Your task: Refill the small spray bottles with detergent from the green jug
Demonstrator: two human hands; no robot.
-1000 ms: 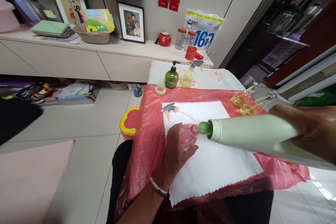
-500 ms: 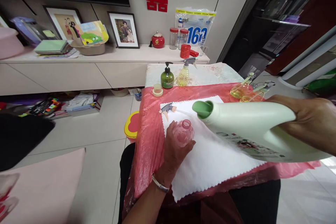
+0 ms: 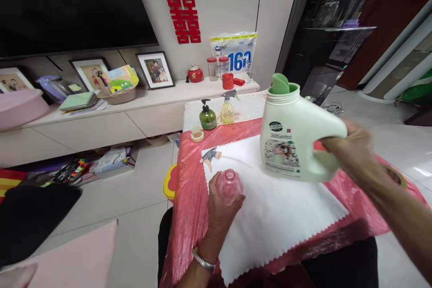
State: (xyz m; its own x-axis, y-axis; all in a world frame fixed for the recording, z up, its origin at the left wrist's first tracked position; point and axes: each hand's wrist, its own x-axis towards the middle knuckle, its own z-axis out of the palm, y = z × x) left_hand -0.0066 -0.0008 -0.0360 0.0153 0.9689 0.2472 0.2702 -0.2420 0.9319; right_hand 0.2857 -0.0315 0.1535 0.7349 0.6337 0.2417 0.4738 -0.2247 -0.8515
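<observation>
My left hand (image 3: 221, 209) is wrapped round a pink, see-through spray bottle body (image 3: 229, 187), its mouth uncovered and facing up. By its handle, my right hand (image 3: 351, 141) grips a large pale green detergent jug (image 3: 281, 132), nearly upright over the white cloth (image 3: 266, 225). The jug's green spout is uncapped. A grey and peach spray trigger head (image 3: 211, 156) with a thin tube lies on the cloth beyond the pink bottle. At the cloth's far left edge sits a translucent cap (image 3: 197, 133). Whether liquid is in the pink bottle I cannot tell.
A green pump bottle (image 3: 208, 117) and a spray bottle with yellowish liquid (image 3: 227, 110) stand at the table's far side. Red plastic sheeting (image 3: 185, 198) lies under the cloth. Behind is a low cabinet (image 3: 151, 101) with jars and frames. A yellow-rimmed bin (image 3: 169, 183) stands left.
The jug has swung from lying sideways near the pink bottle to nearly upright, away to the right. My left hand still holds the pink bottle. The view has tilted up somewhat.
</observation>
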